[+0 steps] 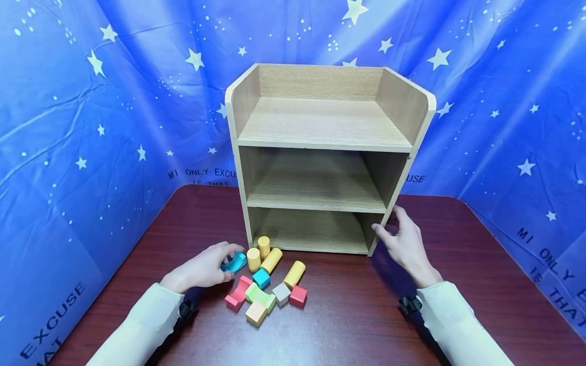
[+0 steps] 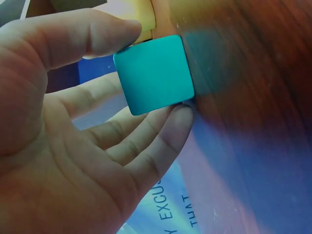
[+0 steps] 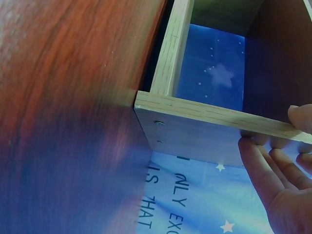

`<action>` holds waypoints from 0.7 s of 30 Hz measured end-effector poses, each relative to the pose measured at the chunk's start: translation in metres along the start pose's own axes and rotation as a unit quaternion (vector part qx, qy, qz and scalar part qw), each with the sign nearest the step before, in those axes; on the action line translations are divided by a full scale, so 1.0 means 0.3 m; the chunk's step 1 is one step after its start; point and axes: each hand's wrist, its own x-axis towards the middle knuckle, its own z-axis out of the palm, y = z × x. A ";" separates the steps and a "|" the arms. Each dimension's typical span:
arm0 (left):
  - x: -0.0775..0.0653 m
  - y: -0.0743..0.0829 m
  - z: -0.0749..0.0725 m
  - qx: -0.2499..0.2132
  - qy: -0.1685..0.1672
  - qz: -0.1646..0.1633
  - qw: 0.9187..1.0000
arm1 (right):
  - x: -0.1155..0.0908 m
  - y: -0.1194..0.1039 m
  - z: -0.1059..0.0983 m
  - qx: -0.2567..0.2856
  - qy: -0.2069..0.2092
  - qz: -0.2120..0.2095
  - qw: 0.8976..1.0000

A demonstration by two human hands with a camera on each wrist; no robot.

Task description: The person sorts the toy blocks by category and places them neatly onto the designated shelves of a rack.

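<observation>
At the left of the table, my left hand (image 1: 203, 267) pinches a blue arch-shaped block (image 1: 236, 263) between thumb and fingers. Its flat square end (image 2: 155, 75) faces the left wrist camera, with the thumb on one edge and fingertips on the opposite one. My right hand (image 1: 408, 246) grips the right side panel (image 3: 195, 122) of a wooden shelf unit (image 1: 325, 123), low down, thumb on the inner side and fingers outside. The unit stands upright with two compartments below an open top. Part of the arch block is hidden by the left fingers in the head view.
Beside the left hand lie yellow cylinders (image 1: 272, 260), a red arch block (image 1: 238, 293), a green arch block (image 1: 260, 297) and blue, grey, red and natural wood cubes (image 1: 256, 313). The dark red table (image 1: 348, 315) is backed by a blue starry cloth (image 1: 137, 101).
</observation>
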 end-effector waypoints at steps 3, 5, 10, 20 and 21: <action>0.002 -0.005 0.007 0.002 0.010 0.004 1.000 | 0.001 -0.002 0.001 0.003 0.000 -0.003 1.000; 0.005 -0.008 0.009 0.003 0.015 0.007 1.000 | 0.000 -0.001 0.002 0.004 -0.001 -0.003 1.000; 0.003 -0.006 0.007 0.006 0.021 0.009 1.000 | -0.001 0.000 0.005 0.004 -0.002 0.000 1.000; 0.005 -0.007 0.011 0.017 0.028 0.013 0.999 | -0.002 0.004 0.005 -0.006 0.002 -0.003 1.000; 0.007 -0.007 0.012 0.020 0.029 0.014 0.999 | -0.003 0.004 0.005 -0.007 0.002 -0.003 1.000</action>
